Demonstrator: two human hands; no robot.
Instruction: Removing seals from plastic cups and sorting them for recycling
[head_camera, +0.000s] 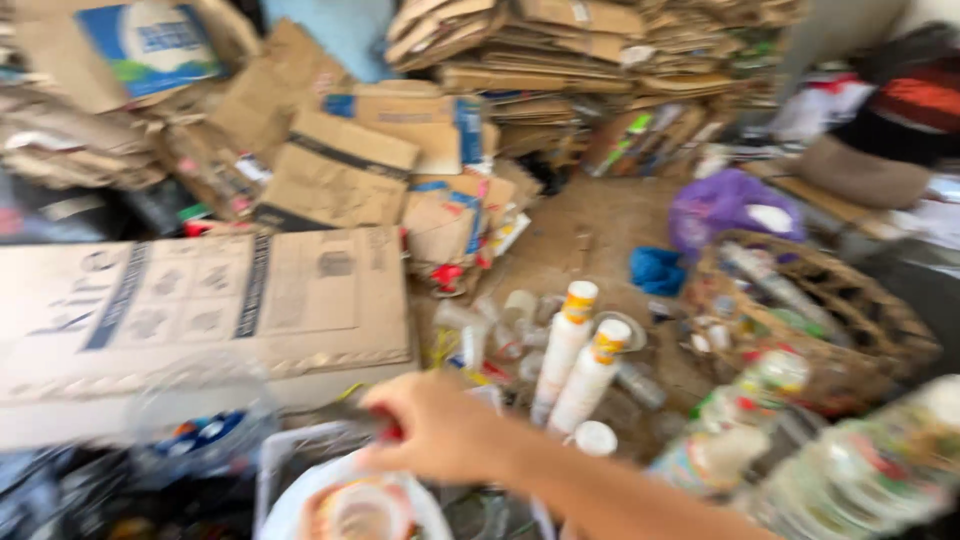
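- The person's right hand (435, 432) reaches in from the lower right, forearm slanting up and leftward across the bottom of the view; the picture is blurred by motion.
- Its fingers are closed narrowly around a small thing with a red tip (392, 433); what that thing is cannot be told.
- The left hand is out of view.
- Just below the hand lies a round white container (362, 512), open side up, inside a pale crate (272, 462) whose rim runs along the hand's left.
- To the left of the crate sits a clear plastic bag (195, 425) with blue pieces inside.
- Just beyond the hand, two stacks of white cups (577, 362) lean to the right amid loose clear bottles, leaving little bare floor there.
- At the right, a woven basket (880, 325) holds bottles, its edge near the forearm.
- A flattened cardboard sheet (205, 305) spans the left.
- Farther off, a patch of brown floor (590, 225) stays open, walled by piled cardboard (560, 60).
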